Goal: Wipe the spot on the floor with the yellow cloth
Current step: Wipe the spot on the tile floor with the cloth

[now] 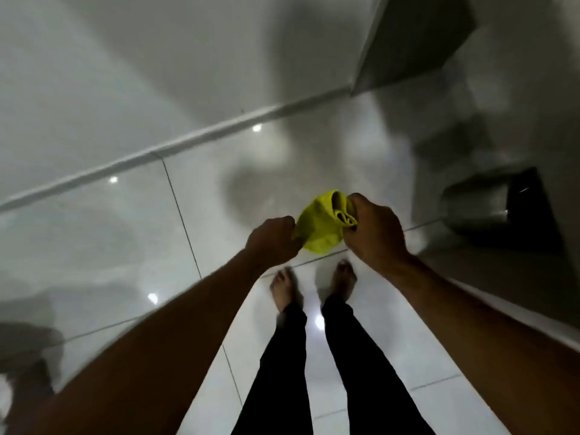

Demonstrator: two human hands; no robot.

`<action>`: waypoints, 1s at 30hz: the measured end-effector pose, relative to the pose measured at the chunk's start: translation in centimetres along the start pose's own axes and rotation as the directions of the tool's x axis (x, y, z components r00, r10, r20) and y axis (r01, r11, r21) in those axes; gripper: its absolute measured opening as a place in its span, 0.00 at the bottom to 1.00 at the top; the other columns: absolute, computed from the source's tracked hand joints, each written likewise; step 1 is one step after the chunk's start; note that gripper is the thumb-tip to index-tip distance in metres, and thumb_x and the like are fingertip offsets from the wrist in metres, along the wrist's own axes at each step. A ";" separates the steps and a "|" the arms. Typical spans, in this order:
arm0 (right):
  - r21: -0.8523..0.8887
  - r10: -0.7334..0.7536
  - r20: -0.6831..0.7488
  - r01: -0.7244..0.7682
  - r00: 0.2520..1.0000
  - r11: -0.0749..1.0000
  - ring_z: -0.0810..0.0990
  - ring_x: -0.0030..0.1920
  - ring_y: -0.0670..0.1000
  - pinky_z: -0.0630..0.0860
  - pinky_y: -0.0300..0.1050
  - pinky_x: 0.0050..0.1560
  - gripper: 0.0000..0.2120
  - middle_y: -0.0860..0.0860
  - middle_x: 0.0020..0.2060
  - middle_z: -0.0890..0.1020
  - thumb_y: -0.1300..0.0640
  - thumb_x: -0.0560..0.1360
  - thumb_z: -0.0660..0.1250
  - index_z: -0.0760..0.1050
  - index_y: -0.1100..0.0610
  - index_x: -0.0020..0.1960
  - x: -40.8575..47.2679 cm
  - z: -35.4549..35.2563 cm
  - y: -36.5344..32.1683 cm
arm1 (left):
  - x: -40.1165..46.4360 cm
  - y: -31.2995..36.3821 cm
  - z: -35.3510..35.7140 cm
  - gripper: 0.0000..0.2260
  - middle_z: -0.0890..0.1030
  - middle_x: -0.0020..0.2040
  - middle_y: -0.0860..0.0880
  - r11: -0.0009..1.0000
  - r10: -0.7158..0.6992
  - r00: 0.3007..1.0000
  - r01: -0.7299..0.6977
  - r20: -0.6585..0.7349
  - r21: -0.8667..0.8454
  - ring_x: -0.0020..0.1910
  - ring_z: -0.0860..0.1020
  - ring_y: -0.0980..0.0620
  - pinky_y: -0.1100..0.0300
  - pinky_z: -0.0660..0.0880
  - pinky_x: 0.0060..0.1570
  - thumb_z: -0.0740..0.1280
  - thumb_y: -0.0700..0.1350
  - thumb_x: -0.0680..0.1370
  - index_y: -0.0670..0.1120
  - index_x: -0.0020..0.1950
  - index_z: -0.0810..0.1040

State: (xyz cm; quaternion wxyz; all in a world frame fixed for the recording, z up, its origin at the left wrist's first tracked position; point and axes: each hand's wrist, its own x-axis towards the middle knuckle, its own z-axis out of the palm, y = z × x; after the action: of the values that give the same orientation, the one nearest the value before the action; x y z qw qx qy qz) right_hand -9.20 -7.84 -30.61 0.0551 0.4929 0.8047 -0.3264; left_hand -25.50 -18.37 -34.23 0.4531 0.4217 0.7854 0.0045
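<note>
I stand barefoot on a glossy white tiled floor (376,356) and look down at both hands. A crumpled yellow cloth (320,227) hangs between them at about waist height, above my feet. My left hand (274,238) pinches the cloth's left edge. My right hand (375,229) grips its bunched right end. The cloth is off the floor. No spot shows on the tiles; the frame is blurred and full of reflections.
A white skirting strip (188,139) runs diagonally along the wall ahead. A grey door or panel (417,42) stands at the top right. A dark shiny object (502,208) sits low on the right by the wall. My bare feet (314,287) are below the cloth.
</note>
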 end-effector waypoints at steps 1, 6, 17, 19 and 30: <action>-0.011 0.022 0.034 -0.022 0.999 1.000 0.79 0.40 0.67 0.66 0.46 0.35 0.17 0.56 0.33 0.79 0.63 0.64 0.67 0.61 0.47 0.40 0.8 2.5 1.7 | 1.8 -1.2 2.4 0.16 0.81 0.51 0.39 1.000 -0.018 0.999 0.019 0.036 -0.020 0.53 0.78 0.37 0.49 0.76 0.46 0.66 0.53 0.76 0.40 0.50 0.75; -0.056 0.109 0.178 -0.100 0.978 0.993 0.80 0.42 0.66 0.66 0.45 0.37 0.17 0.53 0.34 0.76 0.63 0.65 0.67 0.61 0.47 0.41 5.6 16.6 11.3 | 11.7 -7.6 15.5 0.15 0.81 0.53 0.41 0.998 -0.064 0.980 0.067 0.191 -0.006 0.53 0.79 0.40 0.51 0.77 0.47 0.66 0.54 0.74 0.43 0.53 0.77; -0.333 0.019 0.292 0.083 0.956 0.939 0.80 0.56 0.67 0.75 0.53 0.50 0.18 0.62 0.54 0.82 0.62 0.74 0.65 0.71 0.58 0.64 16.7 33.0 25.2 | 24.9 -17.3 26.7 0.28 0.76 0.64 0.39 0.961 0.085 0.990 -0.051 -0.116 0.270 0.62 0.72 0.37 0.46 0.70 0.59 0.73 0.44 0.71 0.41 0.68 0.68; -0.454 0.053 0.121 0.007 0.991 0.891 0.72 0.67 0.66 0.70 0.58 0.65 0.26 0.64 0.67 0.74 0.59 0.78 0.59 0.61 0.62 0.74 18.1 33.9 27.3 | 26.3 -19.8 26.2 0.42 0.66 0.73 0.34 0.909 0.102 0.982 -0.027 -0.161 0.416 0.71 0.64 0.35 0.44 0.62 0.70 0.76 0.47 0.68 0.37 0.74 0.58; -0.009 0.552 -0.227 -0.569 0.802 0.822 0.49 0.78 0.69 0.52 0.63 0.77 0.32 0.68 0.78 0.51 0.46 0.83 0.51 0.50 0.67 0.78 21.5 45.6 25.1 | 32.9 -26.5 25.8 0.77 0.30 0.76 0.36 0.936 -0.103 0.994 0.104 -0.020 0.336 0.75 0.30 0.37 0.43 0.39 0.75 0.81 0.63 0.48 0.38 0.75 0.30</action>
State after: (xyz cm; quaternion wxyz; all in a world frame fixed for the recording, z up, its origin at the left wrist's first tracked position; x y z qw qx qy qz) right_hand -9.90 -10.46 -86.88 0.0810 0.7383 0.6361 -0.2091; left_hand -32.18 -23.23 -83.03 0.3730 0.4511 0.7962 -0.1532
